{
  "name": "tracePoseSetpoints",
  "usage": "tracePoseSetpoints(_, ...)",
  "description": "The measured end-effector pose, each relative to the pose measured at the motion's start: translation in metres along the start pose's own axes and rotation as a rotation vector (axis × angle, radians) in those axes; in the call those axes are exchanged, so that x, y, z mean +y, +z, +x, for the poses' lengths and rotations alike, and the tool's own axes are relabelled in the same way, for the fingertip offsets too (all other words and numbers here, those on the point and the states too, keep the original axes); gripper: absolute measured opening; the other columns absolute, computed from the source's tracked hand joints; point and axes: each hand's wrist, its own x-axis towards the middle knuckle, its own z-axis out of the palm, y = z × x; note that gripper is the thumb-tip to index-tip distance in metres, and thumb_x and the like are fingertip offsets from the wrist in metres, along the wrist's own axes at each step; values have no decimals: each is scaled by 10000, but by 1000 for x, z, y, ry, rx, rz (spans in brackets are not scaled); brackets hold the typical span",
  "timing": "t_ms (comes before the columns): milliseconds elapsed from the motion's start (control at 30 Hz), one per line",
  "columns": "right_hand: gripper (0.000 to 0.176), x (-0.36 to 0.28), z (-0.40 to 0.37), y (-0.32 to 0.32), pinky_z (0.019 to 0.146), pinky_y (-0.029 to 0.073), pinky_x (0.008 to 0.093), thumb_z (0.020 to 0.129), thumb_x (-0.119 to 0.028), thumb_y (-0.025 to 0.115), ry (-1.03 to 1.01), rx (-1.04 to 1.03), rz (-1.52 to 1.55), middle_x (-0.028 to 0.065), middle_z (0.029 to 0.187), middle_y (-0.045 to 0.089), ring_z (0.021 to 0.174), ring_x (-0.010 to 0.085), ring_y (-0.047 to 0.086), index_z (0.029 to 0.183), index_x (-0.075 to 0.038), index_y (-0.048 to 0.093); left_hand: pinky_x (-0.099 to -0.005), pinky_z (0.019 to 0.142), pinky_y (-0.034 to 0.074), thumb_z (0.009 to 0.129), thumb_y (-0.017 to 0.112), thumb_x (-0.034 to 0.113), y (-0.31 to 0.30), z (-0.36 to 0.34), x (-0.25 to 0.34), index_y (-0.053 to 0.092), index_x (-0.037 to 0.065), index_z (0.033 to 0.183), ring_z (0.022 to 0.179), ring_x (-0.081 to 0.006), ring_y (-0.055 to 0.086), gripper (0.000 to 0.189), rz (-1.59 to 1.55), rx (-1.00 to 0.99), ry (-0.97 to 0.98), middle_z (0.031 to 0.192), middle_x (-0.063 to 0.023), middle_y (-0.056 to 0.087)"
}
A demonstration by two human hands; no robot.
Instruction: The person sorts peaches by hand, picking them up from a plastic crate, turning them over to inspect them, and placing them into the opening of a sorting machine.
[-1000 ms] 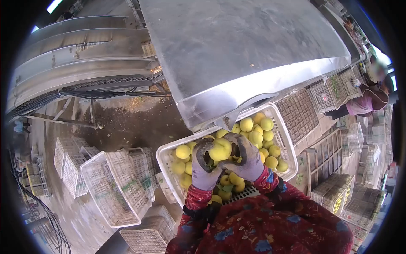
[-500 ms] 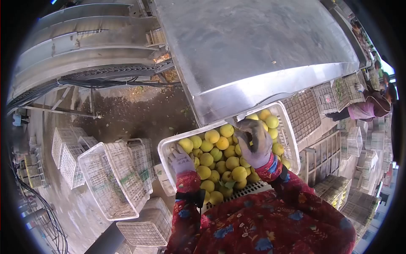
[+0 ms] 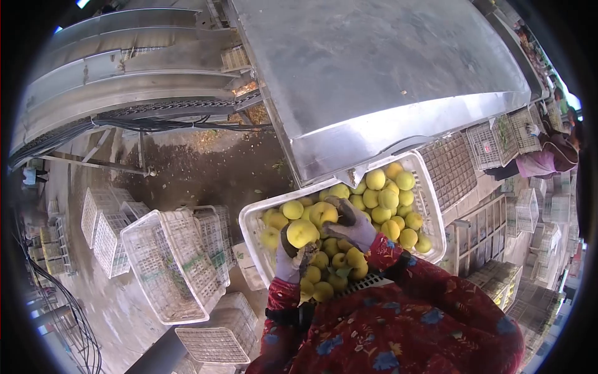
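Note:
A white plastic crate (image 3: 434,209) in front of me holds many round yellow fruits that look like peaches, heaped mostly at its right end. My gloved left hand (image 3: 287,263) is closed around one yellow peach (image 3: 302,233) above the crate's left part. My gloved right hand (image 3: 356,228), fingers pointing left, grips another yellow peach (image 3: 323,213) just beside the first. Both gloves are pale with dark, stained fingers. Something brownish shows by the left thumb; I cannot make out what it is.
A large metal surface (image 3: 386,68) borders the crate's far side. Stacked white crates (image 3: 165,265) stand on the wet floor at left, below metal rails and black cables (image 3: 180,124). More crates (image 3: 489,146) and a person (image 3: 545,161) are at right.
My left hand has left the crate's left rim and moved inward, now holding a peach. My right hand has moved left with a peach. Fruit in the crate has shifted.

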Motion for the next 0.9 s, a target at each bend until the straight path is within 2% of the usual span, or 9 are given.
tracePoseSetpoints(100,772,-20,-35,-6,792,557,312,660,-261,915,4,-17,135,142,1170,620,955,163,662,1248,-22,476,-308,772,563,827,777,230,24,-10,34,358,43,1408,939,-192,639,741,-61,-26,-119,1200,-127,578)
tracePoseSetpoints(200,767,-49,-55,-15,744,555,311,639,-270,930,-445,87,-682,116,1106,620,854,190,674,1211,-31,478,-289,698,566,805,792,185,32,-8,40,330,63,1433,847,-169,643,789,-214,-110,-150,1190,-126,579)
tracePoseSetpoints(233,781,-55,-57,-14,712,550,330,632,-284,933,-562,123,-669,90,1051,619,797,219,669,1222,-29,489,-289,700,568,808,787,176,37,-6,47,329,57,1431,851,-170,645,783,-256,-150,-144,1190,-125,580)
tracePoseSetpoints(333,793,-81,-57,-1,761,543,386,618,-282,933,-386,365,-584,123,1074,612,865,267,656,1226,-17,498,-298,724,567,835,744,113,53,-1,68,290,37,1474,895,-183,650,787,-206,-154,-127,1199,-128,579)
tracePoseSetpoints(467,723,-86,27,-6,848,515,442,656,-217,892,-655,703,-936,212,1128,560,1014,376,573,1224,8,507,-281,750,547,866,671,26,66,7,87,245,50,1521,919,-197,647,782,-191,-136,-96,1233,-136,565)
tracePoseSetpoints(533,719,-75,63,-11,847,514,444,682,-201,873,-705,679,-1192,226,1119,551,1017,379,574,1246,14,482,-278,731,539,875,643,-1,77,10,91,253,54,1517,919,-198,645,753,-262,-128,-21,1239,-135,561)
tracePoseSetpoints(667,717,-108,15,-3,870,504,443,707,-190,853,-713,457,-525,228,1170,554,1044,369,579,1274,13,464,-257,695,506,915,598,32,53,10,71,285,55,1503,915,-170,612,667,-291,-153,7,1233,-126,559)
tracePoseSetpoints(800,717,-102,-41,4,870,506,422,656,-233,895,-752,19,-836,186,1200,575,1025,331,608,1223,-5,519,-240,773,494,958,557,106,65,15,76,270,27,1519,938,-139,585,635,-323,-235,-79,1264,-112,544)
tracePoseSetpoints(900,728,-76,-42,9,858,512,423,647,-257,905,-740,192,-830,179,1134,585,1026,340,612,1210,-3,519,-270,895,479,973,546,159,61,22,55,235,11,1537,1033,-140,566,661,-374,-345,-77,1393,-101,476)
